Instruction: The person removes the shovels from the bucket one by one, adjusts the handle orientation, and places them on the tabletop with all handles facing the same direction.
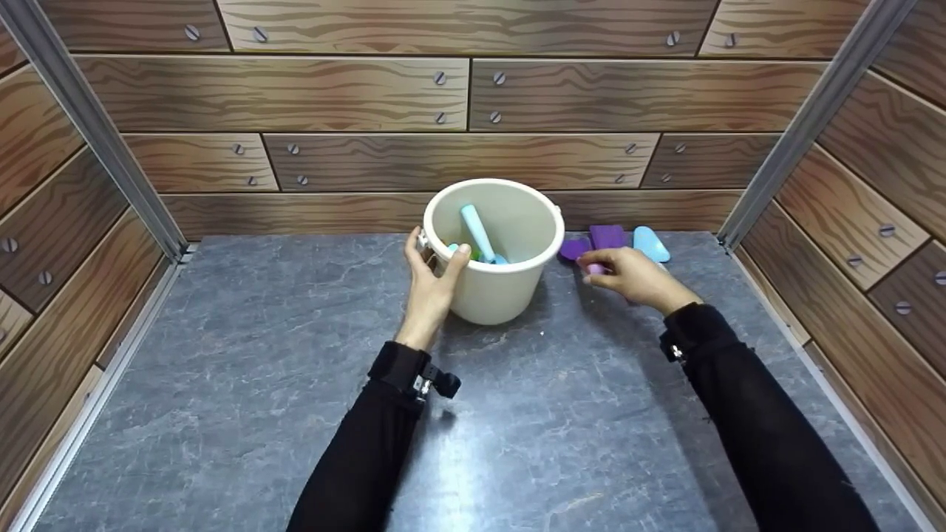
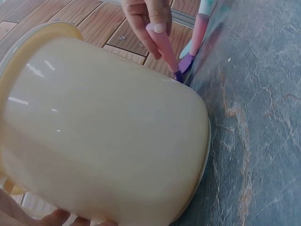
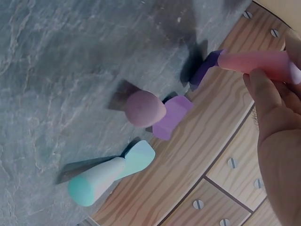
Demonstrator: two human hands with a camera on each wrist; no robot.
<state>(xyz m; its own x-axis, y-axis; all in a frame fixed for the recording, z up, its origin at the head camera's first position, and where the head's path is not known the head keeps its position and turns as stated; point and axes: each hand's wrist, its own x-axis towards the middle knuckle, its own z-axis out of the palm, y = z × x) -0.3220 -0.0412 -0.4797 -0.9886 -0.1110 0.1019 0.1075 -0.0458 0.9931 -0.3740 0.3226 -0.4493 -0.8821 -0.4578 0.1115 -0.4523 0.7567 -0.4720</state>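
Observation:
A cream bucket (image 1: 491, 299) stands upright on the grey floor near the back wall. My left hand (image 1: 432, 288) grips its left rim, thumb over the edge and fingers outside. Inside the bucket leans a light blue handle (image 1: 477, 230), with green and blue pieces partly hidden at the bottom. To the bucket's right, my right hand (image 1: 635, 277) holds a toy shovel by its pink handle (image 3: 256, 63); its purple blade (image 3: 206, 69) points down toward the floor. Beside it lie another pink-handled tool with a purple blade (image 3: 173, 117) and a light blue tool with a white-and-teal handle (image 3: 96, 181).
Wood-patterned panels (image 1: 369, 96) form the back and side walls, with grey metal posts (image 1: 111, 140) at the corners. The grey marbled floor (image 1: 259, 384) stretches in front of the bucket and to its left. The loose tools lie close to the back wall.

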